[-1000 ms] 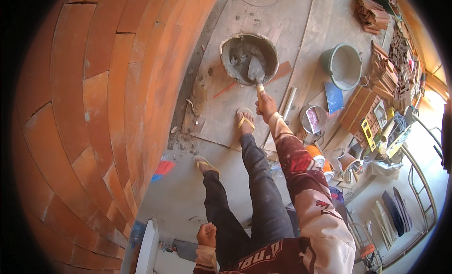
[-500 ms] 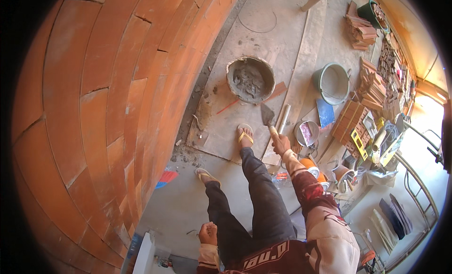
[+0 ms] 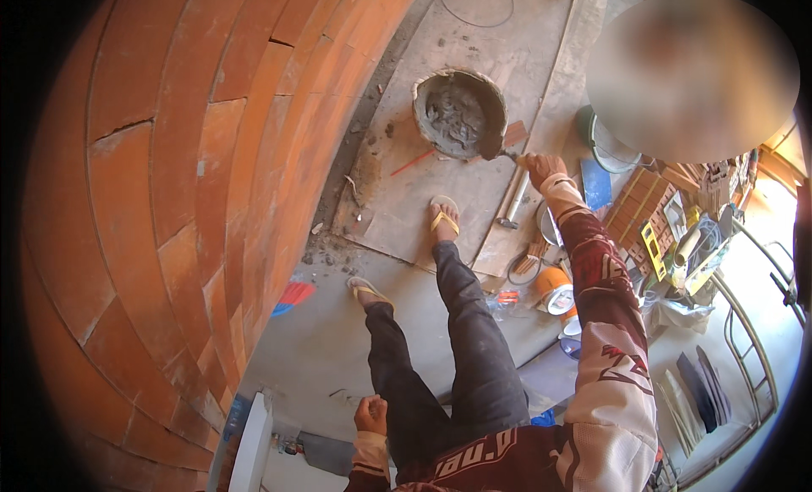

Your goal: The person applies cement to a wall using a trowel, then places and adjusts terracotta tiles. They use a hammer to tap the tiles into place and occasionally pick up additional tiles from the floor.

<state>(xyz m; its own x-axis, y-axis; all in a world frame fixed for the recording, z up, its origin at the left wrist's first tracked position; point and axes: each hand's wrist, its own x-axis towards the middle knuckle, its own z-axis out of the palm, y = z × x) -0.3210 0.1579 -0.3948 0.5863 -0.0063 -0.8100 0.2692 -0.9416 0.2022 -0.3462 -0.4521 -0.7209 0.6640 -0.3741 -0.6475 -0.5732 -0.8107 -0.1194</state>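
My right hand is closed round the handle of a trowel, arm stretched forward. The trowel's blade is at the right inner rim of a round tub; part of it is lost against the dark wall. Grey wet mortar, stirred into ridges, lies in the tub. My left hand hangs beside my left thigh with the fingers curled in, and nothing shows in it.
A brick wall rises along the left. On the floor right of the tub are a hammer, a blue sheet, a bucket, stacked bricks and a yellow spirit level. A blurred oval hides the upper right.
My right hand has moved forward and right, bringing the trowel from above the floor to the tub's right rim. My left hand stays curled by my thigh. The view has shifted slightly.
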